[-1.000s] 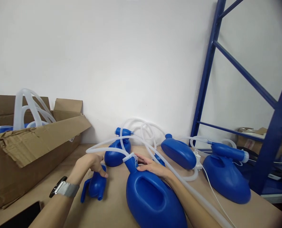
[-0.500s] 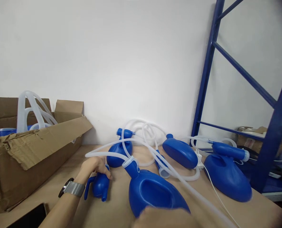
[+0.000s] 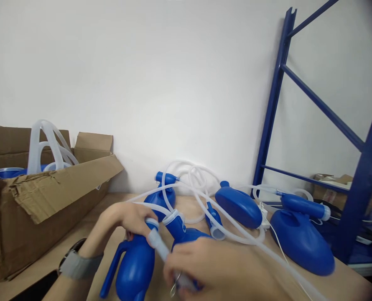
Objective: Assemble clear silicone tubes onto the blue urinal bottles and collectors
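Observation:
My left hand [image 3: 134, 219] is closed around the top of a small blue plastic container [image 3: 137, 263] with a curved handle, a spout and a whitish rim. From beside its fingertips, a short translucent tube [image 3: 159, 246] slants down into my right hand [image 3: 220, 267], which is blurred and closed on it. Below those right fingers shows a small metal clip [image 3: 174, 285]. A large blue urinal bottle [image 3: 189, 235], with a white collar [image 3: 171, 217] and hose, lies just behind, partly hidden by my right hand.
Other blue bottles [image 3: 238, 207] [image 3: 300, 242] and a blue funnel-shaped piece [image 3: 216, 230] lie among looping white hoses. An open cardboard box [image 3: 54, 209] stands left, with hoses inside. A dark phone [image 3: 37, 288] lies near it. Blue rack posts [image 3: 272, 108] rise at right.
The blue container in my left hand has come nearer and looks larger. My right hand has risen into view, now gripping the translucent tube, and covers much of the large bottle.

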Demonstrator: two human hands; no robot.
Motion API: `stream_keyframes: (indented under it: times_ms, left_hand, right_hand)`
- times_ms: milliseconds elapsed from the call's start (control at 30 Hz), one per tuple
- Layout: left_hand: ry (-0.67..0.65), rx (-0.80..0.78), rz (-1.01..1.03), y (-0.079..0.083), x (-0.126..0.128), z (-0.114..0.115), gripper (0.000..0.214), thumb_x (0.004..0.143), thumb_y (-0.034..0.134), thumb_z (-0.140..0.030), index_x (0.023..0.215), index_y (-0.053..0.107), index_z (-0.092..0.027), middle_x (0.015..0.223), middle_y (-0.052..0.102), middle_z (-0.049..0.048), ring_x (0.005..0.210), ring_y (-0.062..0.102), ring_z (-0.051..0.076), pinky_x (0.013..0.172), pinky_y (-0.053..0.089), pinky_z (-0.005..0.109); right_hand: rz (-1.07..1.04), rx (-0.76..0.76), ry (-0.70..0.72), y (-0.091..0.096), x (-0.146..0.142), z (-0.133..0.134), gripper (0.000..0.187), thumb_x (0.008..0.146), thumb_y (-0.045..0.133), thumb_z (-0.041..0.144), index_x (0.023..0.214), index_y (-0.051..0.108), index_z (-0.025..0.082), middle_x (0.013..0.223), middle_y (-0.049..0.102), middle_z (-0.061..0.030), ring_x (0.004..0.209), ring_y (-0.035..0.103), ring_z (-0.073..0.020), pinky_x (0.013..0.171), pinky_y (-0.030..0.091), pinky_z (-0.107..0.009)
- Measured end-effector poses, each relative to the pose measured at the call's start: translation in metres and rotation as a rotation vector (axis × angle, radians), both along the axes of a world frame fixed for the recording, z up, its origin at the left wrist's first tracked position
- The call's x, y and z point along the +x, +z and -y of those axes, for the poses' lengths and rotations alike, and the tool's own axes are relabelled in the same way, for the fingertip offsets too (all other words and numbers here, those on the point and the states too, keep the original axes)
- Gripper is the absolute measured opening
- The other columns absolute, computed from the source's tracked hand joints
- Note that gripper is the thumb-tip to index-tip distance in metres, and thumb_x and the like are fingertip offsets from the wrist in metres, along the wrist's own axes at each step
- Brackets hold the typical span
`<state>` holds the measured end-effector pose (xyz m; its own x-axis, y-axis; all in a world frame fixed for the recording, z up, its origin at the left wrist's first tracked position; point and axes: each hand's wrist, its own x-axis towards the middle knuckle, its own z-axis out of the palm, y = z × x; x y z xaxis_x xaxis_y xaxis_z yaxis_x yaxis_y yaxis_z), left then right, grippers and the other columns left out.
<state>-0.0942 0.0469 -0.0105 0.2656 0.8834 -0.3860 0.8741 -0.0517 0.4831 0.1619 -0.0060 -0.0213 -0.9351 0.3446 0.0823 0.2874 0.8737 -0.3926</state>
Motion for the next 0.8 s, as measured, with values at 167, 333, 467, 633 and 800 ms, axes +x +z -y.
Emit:
stream_keyframes:
  times_ms: [167,333,467,633,800]
  left_hand:
    - [-0.058,0.472,0.459,0.038,-0.009,0.032,0.047,0.066,0.081,-0.052,0.104,0.065,-0.028,0.098,0.07,-0.0009,0.087,0.067,0.021,0.07,0.055,0.024]
    - [0.289,0.997,0.892,0.034,-0.018,0.024,0.04,0.077,0.07,-0.057,0.101,0.058,-0.028,0.105,0.063,0.0018,0.087,0.061,0.019,0.066,0.053,0.026]
    - [0.351,1.044,0.817,0.034,-0.01,0.024,0.047,0.07,0.074,-0.06,0.104,0.06,-0.03,0.103,0.064,0.0028,0.084,0.063,0.022,0.062,0.054,0.028]
    - [0.391,1.039,0.674,0.037,-0.004,0.03,0.05,0.068,0.074,-0.064,0.102,0.063,-0.029,0.096,0.066,0.0027,0.08,0.064,0.022,0.06,0.054,0.028]
    - [0.386,1.032,0.672,0.037,0.001,0.027,0.049,0.068,0.074,-0.066,0.098,0.063,-0.028,0.094,0.065,0.0019,0.077,0.062,0.02,0.061,0.053,0.026]
  right_hand:
    - [-0.293,-0.386,-0.264,0.036,0.045,-0.017,0.038,0.092,0.048,0.015,0.128,0.049,0.026,0.086,0.063,0.0003,0.075,0.064,-0.0153,0.072,0.051,-0.029]
    - [-0.369,-0.619,-0.281,0.031,0.065,-0.025,0.068,0.086,0.052,0.018,0.152,0.039,0.032,0.097,0.055,-0.0015,0.065,0.053,-0.0107,0.064,0.047,-0.028]
    - [-0.368,-0.602,-0.287,0.033,0.069,-0.031,0.066,0.083,0.053,0.02,0.148,0.05,0.03,0.089,0.053,-0.0015,0.07,0.05,-0.0132,0.063,0.042,-0.027]
    - [-0.446,-0.577,-0.243,0.032,0.077,-0.038,0.063,0.081,0.054,0.021,0.143,0.058,0.029,0.084,0.052,-0.0011,0.067,0.047,-0.012,0.06,0.039,-0.025]
    - [-0.508,-0.681,-0.149,0.027,0.076,-0.047,0.066,0.079,0.054,0.017,0.145,0.057,0.025,0.079,0.051,0.0004,0.059,0.042,-0.0089,0.054,0.036,-0.022]
